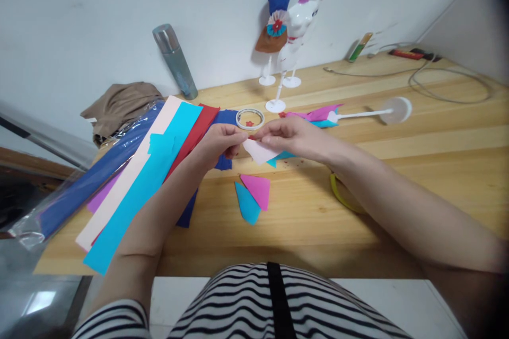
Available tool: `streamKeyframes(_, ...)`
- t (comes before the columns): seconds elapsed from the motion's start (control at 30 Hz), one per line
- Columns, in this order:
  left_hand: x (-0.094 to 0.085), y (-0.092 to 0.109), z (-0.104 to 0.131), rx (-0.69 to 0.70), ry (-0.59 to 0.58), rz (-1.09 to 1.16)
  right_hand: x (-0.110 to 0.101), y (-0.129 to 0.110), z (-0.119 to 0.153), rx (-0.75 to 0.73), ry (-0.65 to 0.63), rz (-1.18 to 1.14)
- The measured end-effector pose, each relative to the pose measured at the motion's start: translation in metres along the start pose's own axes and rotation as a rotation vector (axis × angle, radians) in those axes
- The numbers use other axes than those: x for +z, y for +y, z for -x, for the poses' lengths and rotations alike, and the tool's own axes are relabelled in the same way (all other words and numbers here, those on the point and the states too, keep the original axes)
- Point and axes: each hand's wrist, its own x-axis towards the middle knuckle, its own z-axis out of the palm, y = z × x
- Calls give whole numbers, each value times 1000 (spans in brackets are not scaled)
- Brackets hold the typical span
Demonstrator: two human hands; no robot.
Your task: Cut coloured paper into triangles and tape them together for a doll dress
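Note:
Between both hands is a small pale pink piece of paper point(260, 154), with a bit of red at its top edge. My left hand point(223, 142) is closed, thumb and finger pinching the paper's left corner. My right hand point(287, 134) pinches the same piece from the right, fingers closed. A blue scrap point(283, 157) shows beneath the right hand. Just beyond the hands lies a roll of tape point(237, 118), with a small red flower point(249, 124) inside its ring. Nearer to me, a magenta piece point(259, 190) overlaps a blue piece point(247, 204) on the table.
Crepe paper strips point(159, 159) and a plastic-wrapped blue roll point(99, 169) lie at left. A flask point(175, 61) and small mannequins point(293, 37) stand behind; another mannequin point(360, 114) lies sideways. A yellow-edged object point(342, 197) is partly under my right forearm. A cable point(449, 69) curls at right.

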Motion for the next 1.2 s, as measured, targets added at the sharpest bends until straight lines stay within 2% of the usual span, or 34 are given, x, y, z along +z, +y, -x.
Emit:
streamKeyframes(0.17,2,3,0,-1,0,-9,1,-1,-1,67,38,-43)
streamKeyframes(0.33,1,2,-1,28,58,-39,0,-6,0,73,25,-58)
streamKeyframes(0.47,4,-3,-1,-58,-104,-28,2,-5,-1,61,-9,-125)
streamKeyframes(0.53,7,-6,0,-102,-161,14,3,-2,-2,45,14,-156)
streamKeyframes(0.6,10,-8,1,-96,-125,120,2,1,-3,27,90,-209)
streamKeyframes(0.7,15,-8,1,-44,28,334,4,2,-4,14,193,-330)
streamKeyframes(0.83,23,-8,3,-15,167,477,17,4,-5,53,156,-413)
streamKeyframes(0.97,30,-10,7,-33,115,429,27,6,-7,10,215,-476)
streamKeyframes(1.07,28,-9,9,-56,74,320,21,4,-6,10,248,-485)
streamKeyframes(1.13,25,-7,9,7,114,225,13,1,-5,44,233,-434)
streamKeyframes(1.2,22,-4,10,105,165,129,6,-2,-4,89,164,-334)
